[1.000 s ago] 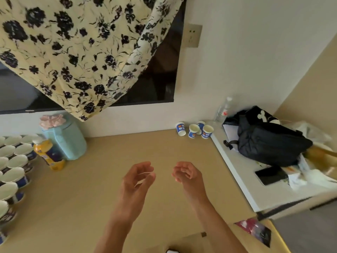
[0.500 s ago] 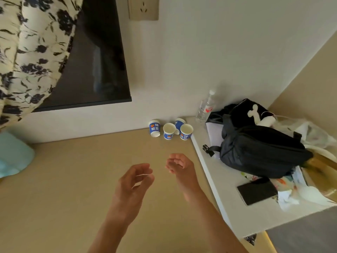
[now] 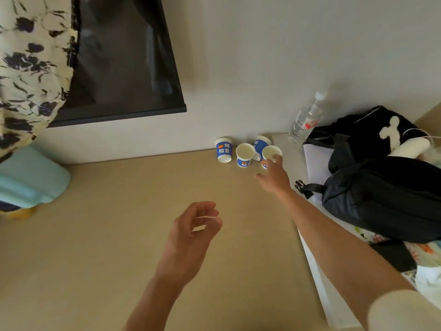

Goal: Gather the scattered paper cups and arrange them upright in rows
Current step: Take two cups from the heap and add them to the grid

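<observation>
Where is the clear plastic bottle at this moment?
In the head view, the clear plastic bottle stands at upper right, at the far corner of the white table near the wall, between the paper cups and the black bag.

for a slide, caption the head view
Outstretched right hand at one of four paper cups by the wall; left hand hovers empty.
</observation>
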`<state>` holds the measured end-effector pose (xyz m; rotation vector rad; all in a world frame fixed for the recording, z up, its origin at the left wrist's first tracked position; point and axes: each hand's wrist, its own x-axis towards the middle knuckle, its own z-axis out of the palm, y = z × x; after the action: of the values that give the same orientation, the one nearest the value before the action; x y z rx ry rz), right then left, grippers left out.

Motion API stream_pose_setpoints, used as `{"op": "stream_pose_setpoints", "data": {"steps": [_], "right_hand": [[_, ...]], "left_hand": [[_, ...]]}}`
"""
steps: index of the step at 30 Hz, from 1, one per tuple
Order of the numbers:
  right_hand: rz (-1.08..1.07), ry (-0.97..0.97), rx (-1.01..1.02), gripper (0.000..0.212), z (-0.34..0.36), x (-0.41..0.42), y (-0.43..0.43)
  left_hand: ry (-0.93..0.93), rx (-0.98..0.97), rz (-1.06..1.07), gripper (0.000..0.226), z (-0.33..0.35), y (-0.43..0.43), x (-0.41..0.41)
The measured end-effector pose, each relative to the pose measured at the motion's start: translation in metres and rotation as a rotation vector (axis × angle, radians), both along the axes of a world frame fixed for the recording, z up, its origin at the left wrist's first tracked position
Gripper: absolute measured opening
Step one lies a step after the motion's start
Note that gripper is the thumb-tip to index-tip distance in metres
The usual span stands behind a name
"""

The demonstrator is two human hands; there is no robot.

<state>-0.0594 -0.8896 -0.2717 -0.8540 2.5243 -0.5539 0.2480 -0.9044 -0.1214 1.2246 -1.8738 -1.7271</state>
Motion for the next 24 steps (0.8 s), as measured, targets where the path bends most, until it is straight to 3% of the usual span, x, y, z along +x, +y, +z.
{"op": "stream_pose_setpoints", "data": {"steps": [4,11,17,20,24], "right_hand": [[0.105,0.054,0.18,0.052,-0.017,-0.022,-0.012],[0.133,0.088,0.148,0.049,-0.025,-0.03,-0.014],[0.089,0.051,-0.05,0.052,-0.004,-0.017,0.004],[0.123,-0.015,-0.201,0.042,0.016,-0.002,0.019],[0.168,-0.209,-0.377,0.027,0.054,0.027,0.036]], "left_hand": [[-0.025,0.008,0.029,0.033,-0.004,-0.005,-0.001],[-0.038,0.003,0.028,0.033,-0.007,-0.006,-0.005],[-0.043,0.009,-0.006,0.031,-0.008,0.001,-0.012],[-0.052,0.0,-0.011,0.021,-0.008,0.004,-0.016],[-0.09,-0.055,-0.037,0.025,-0.008,0.01,-0.024]]}}
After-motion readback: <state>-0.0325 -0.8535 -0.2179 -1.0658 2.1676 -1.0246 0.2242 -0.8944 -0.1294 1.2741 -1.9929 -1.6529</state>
